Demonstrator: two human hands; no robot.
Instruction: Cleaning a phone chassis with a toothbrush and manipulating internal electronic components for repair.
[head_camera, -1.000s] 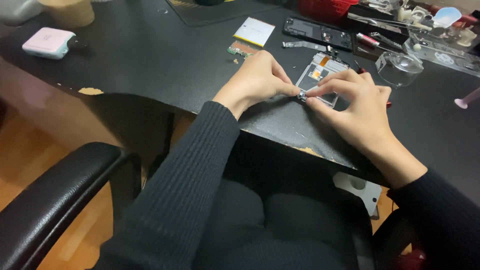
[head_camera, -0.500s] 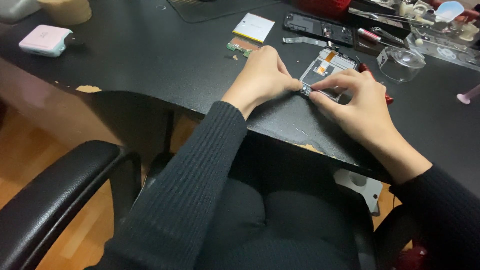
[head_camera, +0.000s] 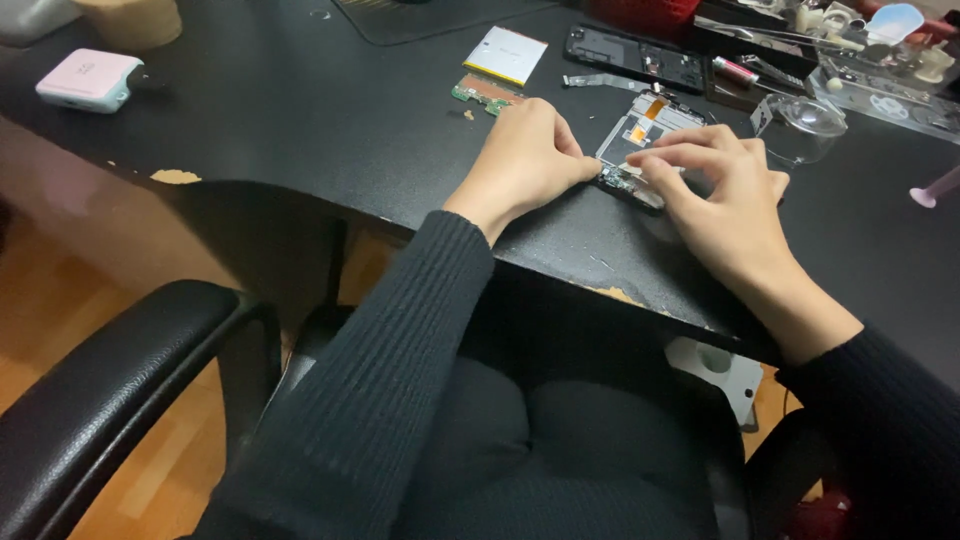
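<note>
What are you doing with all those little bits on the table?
A person sits at a black desk with an opened phone frame lying flat on it. The left hand and right hand both pinch at the frame's near end, fingertips on a tiny part there. Further back lie a small green circuit board, a flat white-and-yellow battery and a black back cover. A clear dish sits to the right.

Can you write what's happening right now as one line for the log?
left hand: fingertips on opened phone | right hand: pressing its lower end | green circuit board: apart on black desk
</note>
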